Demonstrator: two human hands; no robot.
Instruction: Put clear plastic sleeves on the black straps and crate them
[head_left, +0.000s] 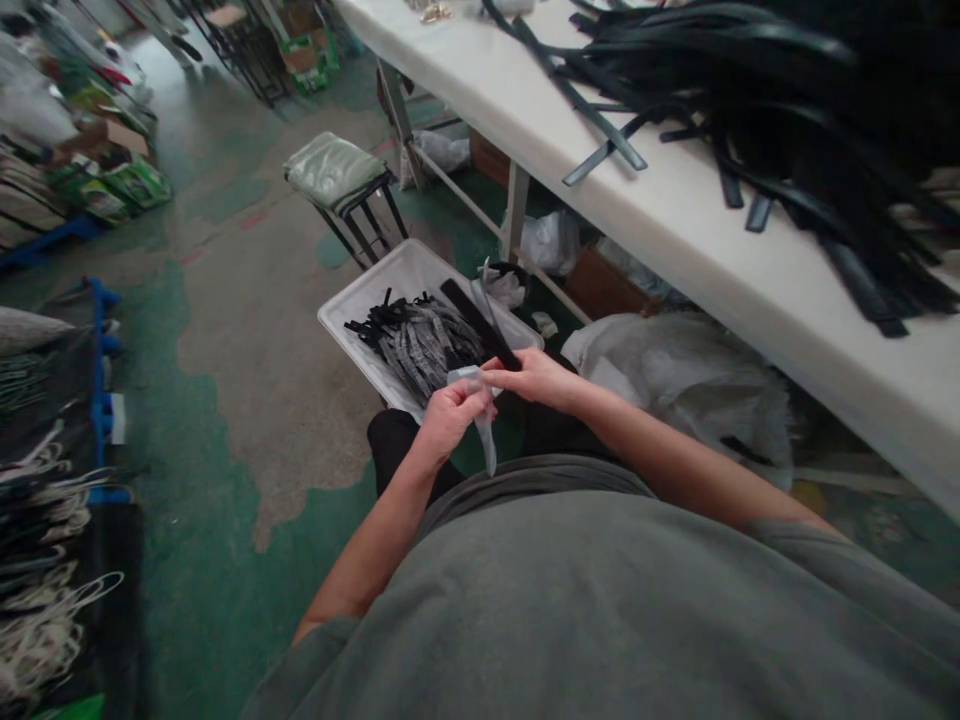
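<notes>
My left hand (pixel 448 418) pinches a translucent, whitish plastic strip (pixel 486 440), whose tail hangs below the fingers. Close beside it, my right hand (pixel 534 378) is closed on a flat black strap (pixel 474 315) that points up and away from me. A thin grey strip (pixel 491 312) rises next to the strap; whether the right fingers hold it too is unclear. The right fingertips also meet the plastic near the left hand. Beyond both hands a white plastic bin (pixel 360 300) holds a heap of black and greyish strips (pixel 416 340).
A long white table (pixel 465 50) runs along my right, with a large pile of black straps (pixel 750 90) on it. A padded stool (pixel 336 170) stands past the bin. Below the table lie a plastic sack (pixel 682 370) and cardboard. Corded bundles (pixel 45 620) lie at left.
</notes>
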